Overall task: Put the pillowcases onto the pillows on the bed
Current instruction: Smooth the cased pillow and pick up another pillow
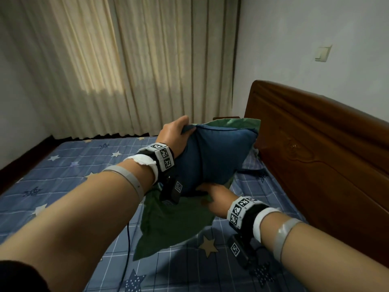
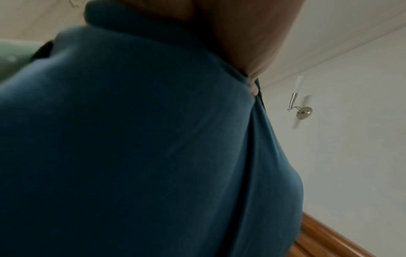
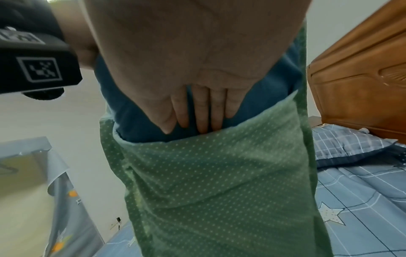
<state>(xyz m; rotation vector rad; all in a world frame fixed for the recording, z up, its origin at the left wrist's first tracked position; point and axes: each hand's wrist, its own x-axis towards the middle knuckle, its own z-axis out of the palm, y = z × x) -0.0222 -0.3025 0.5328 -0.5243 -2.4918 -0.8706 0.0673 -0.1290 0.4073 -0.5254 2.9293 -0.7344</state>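
I hold a blue pillow (image 1: 216,157) upright above the bed. My left hand (image 1: 175,130) grips its upper left corner, the fabric bunched in the fingers; in the left wrist view the pillow (image 2: 142,147) fills the frame below the hand (image 2: 241,34). A green dotted pillowcase (image 1: 168,226) hangs from the pillow's lower end down onto the sheet. My right hand (image 1: 210,197) is at that lower end. In the right wrist view its straight fingers (image 3: 202,118) lie flat on the pillow (image 3: 274,90), tips tucked behind the pillowcase's open edge (image 3: 208,182).
The bed has a blue checked sheet with stars (image 1: 63,165). A carved wooden headboard (image 1: 315,154) runs along the right. Another pillow in a checked case (image 3: 351,144) lies by the headboard. Beige curtains (image 1: 147,70) hang behind. A black cable (image 1: 127,249) trails over the sheet.
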